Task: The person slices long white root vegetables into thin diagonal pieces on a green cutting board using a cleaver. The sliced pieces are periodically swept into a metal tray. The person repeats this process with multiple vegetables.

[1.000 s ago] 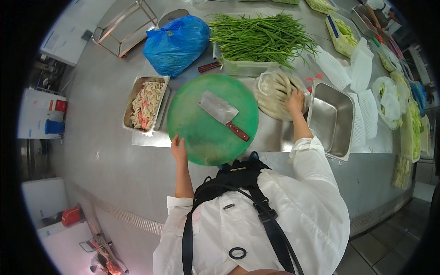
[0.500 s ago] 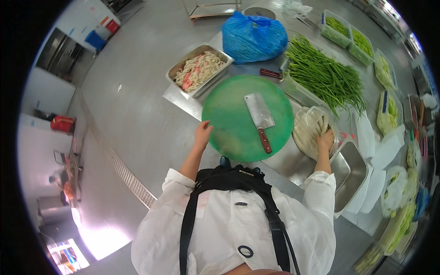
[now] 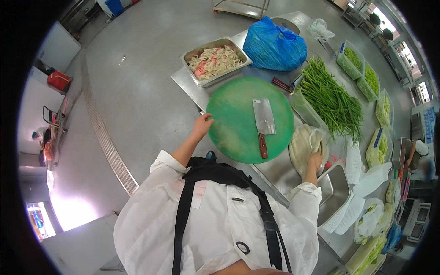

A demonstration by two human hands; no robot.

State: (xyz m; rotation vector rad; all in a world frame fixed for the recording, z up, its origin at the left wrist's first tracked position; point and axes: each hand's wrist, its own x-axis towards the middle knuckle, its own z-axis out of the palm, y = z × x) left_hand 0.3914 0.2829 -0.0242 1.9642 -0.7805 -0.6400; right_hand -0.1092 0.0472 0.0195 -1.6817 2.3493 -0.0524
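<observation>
My right hand (image 3: pixel 315 161) grips the side of a clear plastic bag (image 3: pixel 304 143) filled with pale, long, soft-looking pieces; some of its fingers are hidden against the bag. The bag rests at the right edge of a round green cutting board (image 3: pixel 233 119). On the board lies a cleaver (image 3: pixel 264 120), blade away from me and brown handle toward me. By the board's left edge, my left hand (image 3: pixel 202 126) hangs with loosely bent fingers and nothing visible in it. A steel pan (image 3: pixel 214 62) of pale and pink sliced pieces sits beyond the board.
Behind the board stand a blue plastic bag (image 3: pixel 275 46) and a tub (image 3: pixel 306 107) heaped with long green stalks (image 3: pixel 332 98). A dark red-handled tool (image 3: pixel 283 85) lies between them. Right of me are a steel pan (image 3: pixel 333 185), white cloths (image 3: pixel 353 160) and several tubs of cut greens.
The whole view has turned and shifted. My right hand stays on the clear bag, whose puffed-up top has sunk. My left hand remains by the board's edge; the cleaver lies on the board as before.
</observation>
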